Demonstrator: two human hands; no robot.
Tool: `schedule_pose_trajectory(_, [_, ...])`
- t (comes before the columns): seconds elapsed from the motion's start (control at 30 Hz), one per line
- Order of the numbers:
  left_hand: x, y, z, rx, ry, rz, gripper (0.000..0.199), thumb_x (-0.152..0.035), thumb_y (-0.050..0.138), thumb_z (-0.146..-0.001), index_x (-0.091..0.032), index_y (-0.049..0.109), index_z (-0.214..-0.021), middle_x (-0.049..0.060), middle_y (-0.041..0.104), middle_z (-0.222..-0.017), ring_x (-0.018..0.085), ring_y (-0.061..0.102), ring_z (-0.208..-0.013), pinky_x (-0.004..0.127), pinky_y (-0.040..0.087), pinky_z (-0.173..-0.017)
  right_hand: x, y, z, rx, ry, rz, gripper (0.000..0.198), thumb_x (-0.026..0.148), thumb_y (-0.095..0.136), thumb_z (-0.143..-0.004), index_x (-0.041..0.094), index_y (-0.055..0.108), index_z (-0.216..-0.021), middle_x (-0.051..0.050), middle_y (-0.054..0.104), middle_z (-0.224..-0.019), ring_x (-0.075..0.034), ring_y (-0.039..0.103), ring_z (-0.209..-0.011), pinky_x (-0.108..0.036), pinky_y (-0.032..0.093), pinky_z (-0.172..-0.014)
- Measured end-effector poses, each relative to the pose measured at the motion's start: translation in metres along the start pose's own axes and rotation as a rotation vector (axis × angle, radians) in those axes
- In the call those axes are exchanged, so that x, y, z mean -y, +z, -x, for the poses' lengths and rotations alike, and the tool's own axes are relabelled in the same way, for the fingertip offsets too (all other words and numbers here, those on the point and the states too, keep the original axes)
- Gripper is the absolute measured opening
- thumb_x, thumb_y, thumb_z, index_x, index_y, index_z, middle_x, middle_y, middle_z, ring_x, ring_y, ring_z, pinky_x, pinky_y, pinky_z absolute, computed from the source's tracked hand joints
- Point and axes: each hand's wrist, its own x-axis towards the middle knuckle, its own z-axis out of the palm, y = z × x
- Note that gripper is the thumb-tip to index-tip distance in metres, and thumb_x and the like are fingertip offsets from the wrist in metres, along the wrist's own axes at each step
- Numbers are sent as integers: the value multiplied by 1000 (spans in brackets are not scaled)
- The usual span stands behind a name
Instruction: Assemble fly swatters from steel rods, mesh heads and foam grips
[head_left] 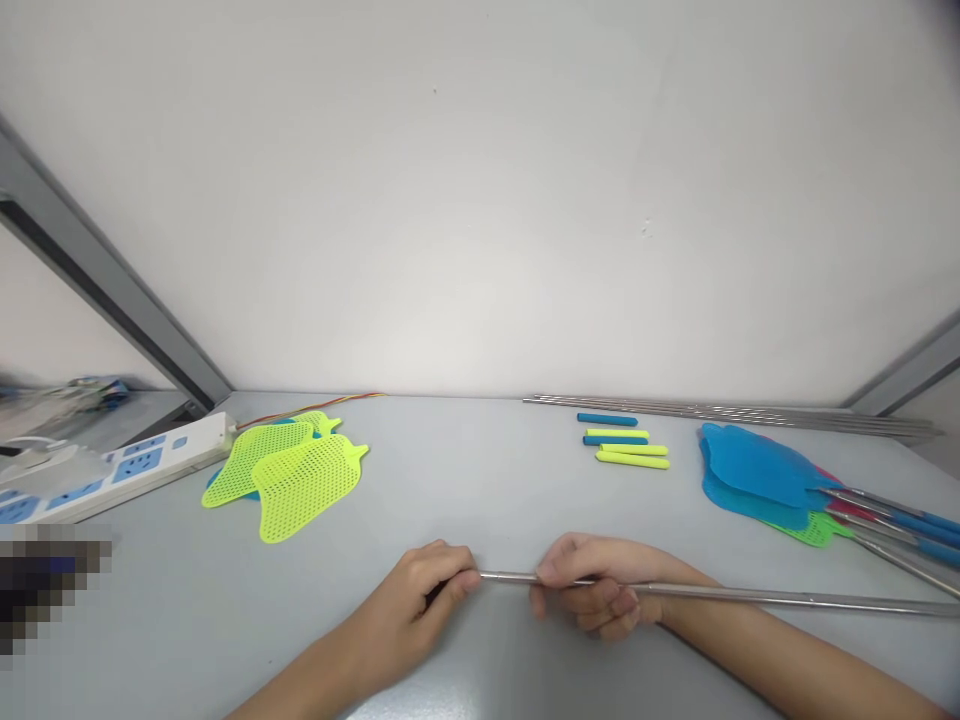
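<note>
A thin metal telescopic rod (750, 597) runs sideways low over the grey table, from the middle out past the right edge. My left hand (431, 600) is closed around its left end, and the fingers hide that tip. Something dark shows inside the left grip, but I cannot make out what it is. Further along, my right hand (592, 585) pinches the rod with thumb and fingers and is slightly blurred. Beyond my hands lie several yellow and blue handle sleeves (632, 461). Yellow-green perforated fly swatter heads (311, 490) rest to the left, with some blue underneath.
Blue fly swatters (757, 468) with rods attached are piled at the right, over a green one (814, 530) and some red. Several bare metal rods (720, 412) lie along the wall. A white power strip (180, 450) occupies the left, beside a grey frame post (112, 230).
</note>
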Motion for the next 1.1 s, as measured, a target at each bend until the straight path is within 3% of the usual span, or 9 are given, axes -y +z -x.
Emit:
schedule_pose_trajectory(0.6, [11,9,-15,-84,-119,301,34,-34,28,-83,-16,33,-55,-6,31,-47,6,28,-43,19,22,-41,5,-8,4,57,-17,-153,26,23,34,-82,6,50,-94,10,23,-35,-2,12,-29,-13,13,-26])
schedule_pose_trajectory(0.9, [6,8,-35,-14,28,216,28,-27,31,-82,-16,37,-57,-6,24,-49,5,22,-43,19,19,-41,7,-22,10,82,-32,-156,26,21,33,-82,5,51,-92,10,28,-33,-2,15,-26,-13,15,-25])
schedule_pose_trajectory(1.1, [3,12,-41,14,54,176,27,-25,30,-83,-16,36,-57,-6,23,-49,5,22,-43,19,20,-41,6,-23,10,96,-33,-172,27,22,33,-82,5,51,-93,10,29,-32,-2,17,-24,-12,16,-24])
